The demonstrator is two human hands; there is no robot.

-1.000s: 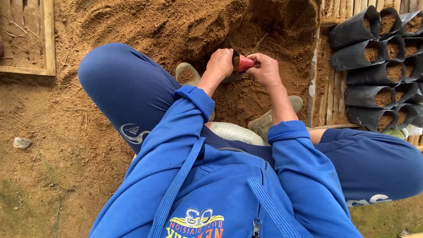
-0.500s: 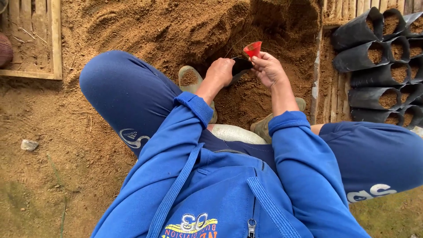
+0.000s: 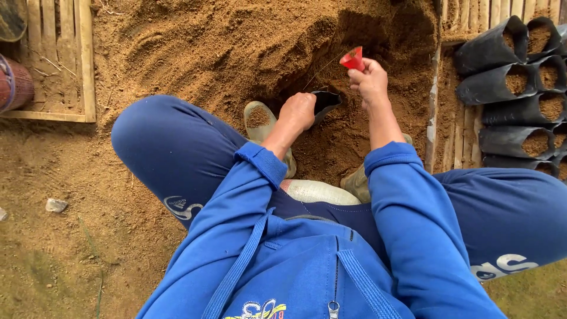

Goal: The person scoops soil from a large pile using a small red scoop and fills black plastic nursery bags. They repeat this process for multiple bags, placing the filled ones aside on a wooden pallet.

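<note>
Gripped a small black bag (image 3: 326,100) at its rim with the left hand (image 3: 299,110), fingers curled tight on the edge, mouth gaping, low against the foot of the soil heap (image 3: 236,41). Pinched a red scoop (image 3: 354,59) in the right hand (image 3: 371,82), fingers closed about its narrow end, raised just above and beyond the bag, apart from it. Looked, by judgement, like the filling step, midway between dipping and tipping; called for the bag's mouth kept spread and the scoop brought squarely over it, lest soil fall past the rim. Squatted with one shoe (image 3: 260,118) just beside the left hand and the other shoe (image 3: 357,180) under the right forearm, a white sack (image 3: 319,192) between the knees. Hemmed in on the right by an upright wooden slat (image 3: 434,106) and, past it, rows of filled black bags (image 3: 520,77) lying on their sides. Found freer room leftward over the heap, up to a wooden frame (image 3: 88,59).
</note>
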